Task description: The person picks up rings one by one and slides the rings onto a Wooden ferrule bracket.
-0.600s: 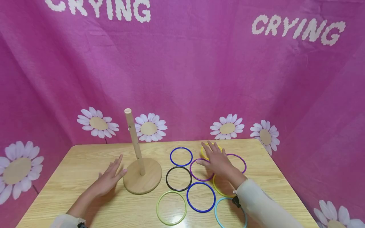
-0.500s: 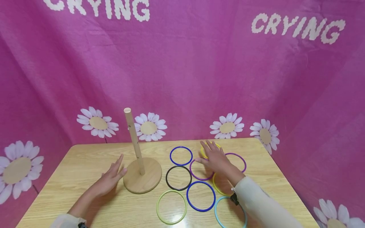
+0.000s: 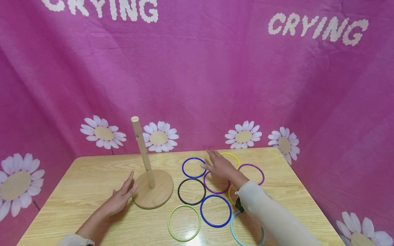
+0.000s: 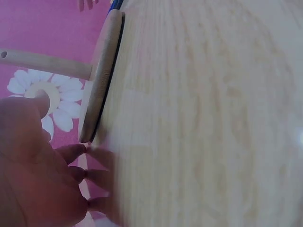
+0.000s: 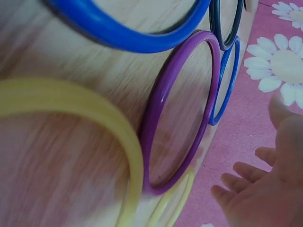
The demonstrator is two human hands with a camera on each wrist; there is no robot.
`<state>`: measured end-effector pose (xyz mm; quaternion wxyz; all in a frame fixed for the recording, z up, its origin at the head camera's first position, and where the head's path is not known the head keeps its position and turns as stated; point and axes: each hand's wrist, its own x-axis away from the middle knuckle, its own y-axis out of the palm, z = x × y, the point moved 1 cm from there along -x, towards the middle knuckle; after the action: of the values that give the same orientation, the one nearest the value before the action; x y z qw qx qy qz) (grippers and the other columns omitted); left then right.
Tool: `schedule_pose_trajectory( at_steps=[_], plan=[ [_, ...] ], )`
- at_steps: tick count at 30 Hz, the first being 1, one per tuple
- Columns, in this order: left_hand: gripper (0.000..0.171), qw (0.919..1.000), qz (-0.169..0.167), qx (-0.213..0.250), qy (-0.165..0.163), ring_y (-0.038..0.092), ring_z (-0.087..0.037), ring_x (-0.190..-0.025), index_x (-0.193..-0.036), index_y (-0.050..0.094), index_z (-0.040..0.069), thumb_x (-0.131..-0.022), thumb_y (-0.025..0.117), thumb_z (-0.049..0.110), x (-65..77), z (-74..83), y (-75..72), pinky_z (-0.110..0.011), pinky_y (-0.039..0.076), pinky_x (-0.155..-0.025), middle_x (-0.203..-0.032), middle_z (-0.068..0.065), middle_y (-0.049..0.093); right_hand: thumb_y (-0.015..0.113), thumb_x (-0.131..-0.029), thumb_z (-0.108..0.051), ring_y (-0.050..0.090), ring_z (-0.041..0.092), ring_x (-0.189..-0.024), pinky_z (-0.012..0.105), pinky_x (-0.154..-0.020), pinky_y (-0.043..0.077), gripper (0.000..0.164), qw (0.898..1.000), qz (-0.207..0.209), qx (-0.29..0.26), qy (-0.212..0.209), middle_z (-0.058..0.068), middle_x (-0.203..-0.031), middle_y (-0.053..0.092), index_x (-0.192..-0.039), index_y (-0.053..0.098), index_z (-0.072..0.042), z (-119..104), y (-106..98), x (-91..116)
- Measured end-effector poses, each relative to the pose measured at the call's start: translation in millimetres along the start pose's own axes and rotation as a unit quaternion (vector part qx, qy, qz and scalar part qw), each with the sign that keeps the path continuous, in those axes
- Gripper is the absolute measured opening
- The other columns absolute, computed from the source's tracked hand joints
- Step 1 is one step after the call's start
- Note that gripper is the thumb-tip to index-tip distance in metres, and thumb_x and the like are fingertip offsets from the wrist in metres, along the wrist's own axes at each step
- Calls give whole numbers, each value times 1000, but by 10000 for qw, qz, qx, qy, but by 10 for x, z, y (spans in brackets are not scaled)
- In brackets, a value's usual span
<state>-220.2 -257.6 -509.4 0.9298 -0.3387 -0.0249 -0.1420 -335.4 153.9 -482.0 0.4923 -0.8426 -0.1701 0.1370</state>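
A wooden stand with an upright peg (image 3: pixel 143 153) on a round base (image 3: pixel 160 198) is at the left of the table. Beside the base lies my left hand (image 3: pixel 118 200), fingers spread, little fingers' side at the tabletop. My right hand (image 3: pixel 221 166) hovers over the far rings, fingers extended and holding nothing. Closest to it are a purple ring (image 3: pixel 217 192), a small blue ring (image 3: pixel 194 177) and a far yellow ring (image 3: pixel 235 157). In the right wrist view the hand is apart from the purple ring (image 5: pixel 155 113).
More rings lie flat: black (image 3: pixel 179 194), large blue (image 3: pixel 215 226), light green (image 3: pixel 169 222), light blue (image 3: pixel 233 232), another purple (image 3: pixel 263 174) and a near yellow (image 3: pixel 230 196), partly hidden by my right arm. A pink flowered cloth (image 3: pixel 197 85) hangs behind the table (image 3: pixel 295 205).
My right hand has moved left, from over the far yellow ring toward the small blue ring. The left hand has shifted slightly beside the base. The rings stay in place.
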Motion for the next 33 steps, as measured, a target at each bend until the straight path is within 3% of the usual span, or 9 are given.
schedule_pose_trajectory(
  at_steps=[6, 15, 20, 27, 33],
  plan=[
    [74, 9995, -48, 290, 62, -15, -54, -151, -166, -4, 8, -113, 41, 33, 53, -86, 17, -77, -27, -105, -165, -32, 14, 65, -103, -23, 36, 44, -149, 55, -123, 28, 69, 9991, 45, -374, -189, 27, -160, 38, -159, 33, 2, -43, 122, -170],
    [86, 9993, -105, 302, 210, -16, -55, -151, -166, 4, 7, -105, 59, 33, 16, -115, 25, -72, -30, -106, -166, -30, 15, 71, -96, -7, 54, 44, -134, 53, -115, 41, 53, 9984, 322, -395, -244, 26, -141, 60, -144, 53, 7, -31, 207, -394],
    [87, 9987, -4, 329, 378, -13, -57, -150, -166, 12, 9, -101, 65, 30, 5, -136, 34, -72, -30, -107, -164, -32, 13, 73, -93, -2, 62, 42, -125, 51, -109, 48, 48, 9972, 413, -612, -96, 26, -133, 65, -138, 59, 8, -11, 265, -527],
    [82, 9997, 34, 106, 205, -10, -54, -153, -163, 23, 0, -100, 67, 30, 15, -96, 53, -72, -24, -111, -166, -30, 17, 77, -86, 4, 67, 37, -119, 45, -106, 51, 53, 9937, 462, -975, 289, 20, -124, 73, -137, 62, 4, 13, 328, -621],
    [78, 9996, 23, 13, 281, -9, -55, -153, -161, 26, -3, -101, 66, 27, 25, -86, 61, -76, -21, -110, -168, -27, 16, 79, -83, 4, 70, 35, -113, 43, -102, 53, 53, 9886, 603, -1295, 474, 19, -121, 74, -133, 66, 2, 35, 392, -656]
  ],
)
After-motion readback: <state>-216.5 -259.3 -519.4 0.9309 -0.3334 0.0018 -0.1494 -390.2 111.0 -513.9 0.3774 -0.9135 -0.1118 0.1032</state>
